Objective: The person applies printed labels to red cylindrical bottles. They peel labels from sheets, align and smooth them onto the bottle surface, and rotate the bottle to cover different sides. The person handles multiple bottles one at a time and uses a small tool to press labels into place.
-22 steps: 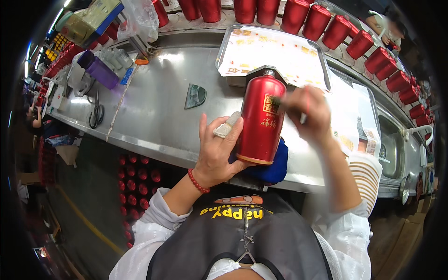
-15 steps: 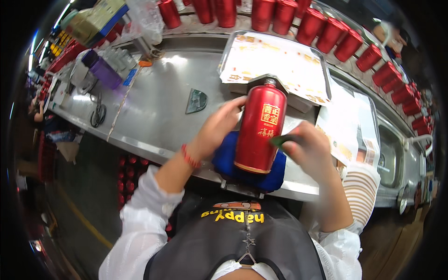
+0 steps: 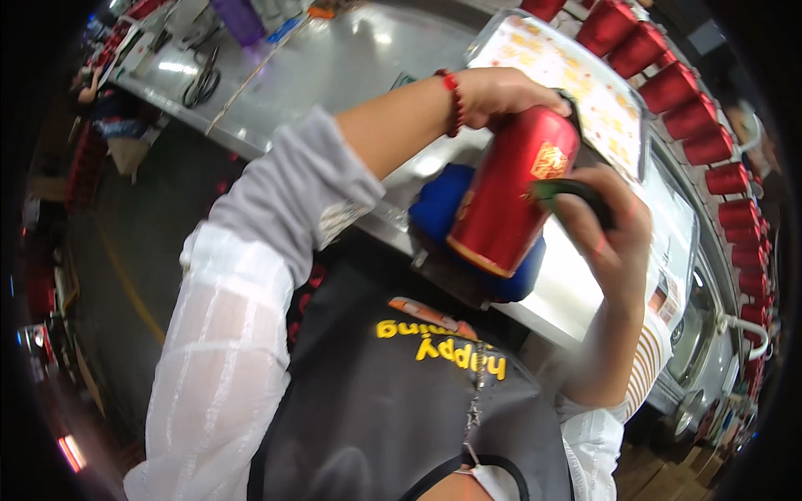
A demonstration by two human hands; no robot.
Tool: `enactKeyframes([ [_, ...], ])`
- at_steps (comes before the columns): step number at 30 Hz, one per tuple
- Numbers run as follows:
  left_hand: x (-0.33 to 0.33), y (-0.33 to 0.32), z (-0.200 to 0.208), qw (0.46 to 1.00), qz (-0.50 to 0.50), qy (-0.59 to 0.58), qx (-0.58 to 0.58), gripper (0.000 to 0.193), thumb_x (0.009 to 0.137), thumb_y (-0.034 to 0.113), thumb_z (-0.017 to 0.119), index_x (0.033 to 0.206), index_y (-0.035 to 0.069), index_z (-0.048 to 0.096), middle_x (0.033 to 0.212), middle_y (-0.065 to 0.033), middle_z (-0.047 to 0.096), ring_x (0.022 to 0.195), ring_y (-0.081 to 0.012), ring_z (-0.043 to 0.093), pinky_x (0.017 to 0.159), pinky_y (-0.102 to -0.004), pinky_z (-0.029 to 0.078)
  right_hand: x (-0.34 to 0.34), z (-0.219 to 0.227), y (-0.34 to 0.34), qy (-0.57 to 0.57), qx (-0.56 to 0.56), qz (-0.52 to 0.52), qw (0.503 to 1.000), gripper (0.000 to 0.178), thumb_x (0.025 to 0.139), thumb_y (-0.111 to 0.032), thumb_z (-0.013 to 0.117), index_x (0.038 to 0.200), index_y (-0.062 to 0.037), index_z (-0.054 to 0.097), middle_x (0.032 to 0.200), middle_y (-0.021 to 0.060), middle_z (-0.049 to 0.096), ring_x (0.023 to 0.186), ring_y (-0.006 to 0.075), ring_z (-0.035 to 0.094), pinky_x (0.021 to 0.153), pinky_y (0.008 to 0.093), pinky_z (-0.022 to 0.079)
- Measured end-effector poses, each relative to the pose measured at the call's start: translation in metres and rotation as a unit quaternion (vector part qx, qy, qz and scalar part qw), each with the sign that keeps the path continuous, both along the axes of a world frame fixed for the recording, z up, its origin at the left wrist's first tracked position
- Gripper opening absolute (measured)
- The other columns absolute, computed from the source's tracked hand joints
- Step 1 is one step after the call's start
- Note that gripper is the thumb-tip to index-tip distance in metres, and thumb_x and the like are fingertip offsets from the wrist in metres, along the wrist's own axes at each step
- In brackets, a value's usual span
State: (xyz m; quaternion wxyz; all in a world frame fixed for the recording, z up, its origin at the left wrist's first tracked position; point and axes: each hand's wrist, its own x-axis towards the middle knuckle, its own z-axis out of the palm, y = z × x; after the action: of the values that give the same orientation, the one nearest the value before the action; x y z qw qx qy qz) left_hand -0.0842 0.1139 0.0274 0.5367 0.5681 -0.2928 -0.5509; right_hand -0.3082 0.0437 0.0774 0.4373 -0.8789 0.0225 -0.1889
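A glossy red bottle (image 3: pixel 510 196) with a gold label lies tilted on a padded blue cloth rest (image 3: pixel 439 204) at the table's front edge. My left hand (image 3: pixel 511 93) is closed over the bottle's neck end, its fingertips partly hidden behind it. In my right hand (image 3: pixel 614 230) is a thin dark tool with a green tip (image 3: pixel 547 190), gripped between bent fingers. The tip meets the bottle's front just below the gold label. The tool's exact kind cannot be made out, as the fingers and blur cover part of it.
Beyond the bottle stands a metal tray (image 3: pixel 561 63) of gold-and-red decals on white sheets. Several red bottles (image 3: pixel 668 88) line a raised ledge at the far right. A sink (image 3: pixel 692 321) is set in at the right, and a purple bottle (image 3: pixel 239 20) stands at the far left.
My left hand has moved from the bottle's left side onto its neck end. The bottle leans further right in view. My right hand still holds the tool against it. The whole view has shifted.
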Motion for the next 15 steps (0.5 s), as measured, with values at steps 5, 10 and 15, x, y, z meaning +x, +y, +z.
enactKeyframes([
  [5, -0.007, 0.008, 0.014, 0.998, 0.016, -0.047, -0.041, 0.037, 0.091, 0.033, 0.071, 0.112, 0.003, 0.069, 0.111, -0.0067, 0.072, 0.093, -0.0129, 0.069, 0.081, -0.0281, 0.056, 0.053, 0.016, -0.030, -0.048, -0.144, -0.029, 0.988, 0.017, 0.087, -0.014, 0.072, 0.096, -0.0004, 0.067, 0.077, 0.0107, 0.065, 0.068, 0.0165, 0.061, 0.066, 0.0312, 0.051],
  [10, -0.007, 0.063, 0.003, 0.974, 0.120, -0.108, -0.160, 0.028, 0.093, 0.034, 0.069, 0.107, 0.010, 0.069, 0.095, 0.0028, 0.070, 0.082, -0.0038, 0.066, 0.068, -0.0229, 0.054, 0.015, -0.012, -0.019, -0.196, -0.084, -0.027, 0.977, 0.016, 0.093, -0.005, 0.070, 0.107, 0.0021, 0.066, 0.095, 0.0052, 0.066, 0.083, 0.0089, 0.059, 0.075, 0.0223, 0.049],
  [15, 0.017, 0.188, 0.019, 0.921, 0.174, -0.136, -0.322, 0.029, 0.104, 0.023, 0.055, 0.108, -0.002, 0.068, 0.104, -0.0050, 0.072, 0.083, -0.0105, 0.068, 0.082, -0.0266, 0.055, -0.015, -0.033, -0.021, -0.197, 0.098, -0.051, 0.974, 0.020, 0.097, -0.007, 0.063, 0.113, 0.0051, 0.066, 0.102, 0.0113, 0.071, 0.088, 0.0156, 0.068, 0.080, 0.0259, 0.056],
])
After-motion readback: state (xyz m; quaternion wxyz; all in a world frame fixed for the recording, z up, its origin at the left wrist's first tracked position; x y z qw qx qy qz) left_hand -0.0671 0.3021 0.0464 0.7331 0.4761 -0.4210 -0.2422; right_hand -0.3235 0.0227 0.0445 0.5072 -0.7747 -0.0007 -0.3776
